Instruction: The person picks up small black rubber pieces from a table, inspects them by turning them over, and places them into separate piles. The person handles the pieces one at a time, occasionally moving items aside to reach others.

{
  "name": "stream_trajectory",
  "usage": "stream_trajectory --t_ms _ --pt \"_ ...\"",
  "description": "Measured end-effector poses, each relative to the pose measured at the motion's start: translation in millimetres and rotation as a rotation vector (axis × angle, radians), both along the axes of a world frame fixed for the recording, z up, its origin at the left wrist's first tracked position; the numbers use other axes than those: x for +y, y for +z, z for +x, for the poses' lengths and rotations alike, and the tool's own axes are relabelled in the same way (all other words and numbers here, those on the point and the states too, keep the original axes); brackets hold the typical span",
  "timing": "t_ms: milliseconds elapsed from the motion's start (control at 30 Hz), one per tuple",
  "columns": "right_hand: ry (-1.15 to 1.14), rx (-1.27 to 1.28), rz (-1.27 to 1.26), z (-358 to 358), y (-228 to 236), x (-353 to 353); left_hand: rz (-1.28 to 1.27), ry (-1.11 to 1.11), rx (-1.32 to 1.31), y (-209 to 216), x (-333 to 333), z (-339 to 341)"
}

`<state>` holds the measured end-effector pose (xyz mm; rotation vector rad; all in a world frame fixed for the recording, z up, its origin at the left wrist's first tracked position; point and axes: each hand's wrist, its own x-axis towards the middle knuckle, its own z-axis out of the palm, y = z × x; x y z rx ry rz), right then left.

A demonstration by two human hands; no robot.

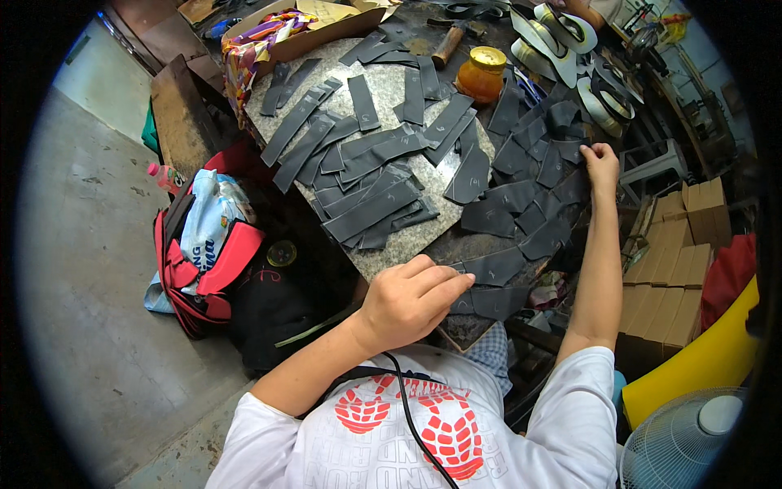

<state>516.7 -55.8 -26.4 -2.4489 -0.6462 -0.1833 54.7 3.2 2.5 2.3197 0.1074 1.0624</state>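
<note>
Many dark grey, leather-like cut pieces lie on the work table. Long strips (371, 210) are heaped on a speckled stone slab (415, 238), and wider curved pieces (494, 267) overlap along the right side. My left hand (410, 300) is curled with its fingers together, its fingertips by the wider pieces at the near edge; what it may hold is hidden. Reaching to the table's right edge, my right hand (602, 165) pinches the edge of a dark grey piece (568, 151) between thumb and fingers.
An orange jar with a yellow lid (481, 75) stands behind the pieces, beside a wooden handle (446, 47). A cardboard box (326, 37) holds patterned cloth. Pale shoe parts (544, 42) sit at far right. A red-black bag (220, 261), brown boxes (669, 269) and a fan (683, 440) flank me.
</note>
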Motion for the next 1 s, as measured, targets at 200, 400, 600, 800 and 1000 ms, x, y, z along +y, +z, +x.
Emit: stream_trajectory --t_ms 200,400,600,800,1000 --pt "-0.069 0.416 0.744 1 11 -19 -0.004 0.016 0.031 -4 15 -4" --pt "0.098 0.503 0.955 -80 40 -24 -0.025 -0.014 0.006 -11 9 -6" --pt "0.587 0.607 0.652 -231 56 -42 -0.168 0.051 -0.087 -8 7 -6" --pt "0.789 0.867 0.696 -327 40 -53 -0.268 0.074 0.103 0 0 -19" --pt "0.628 1.356 0.668 -318 31 -54 -0.845 0.051 0.225 9 -2 -26"
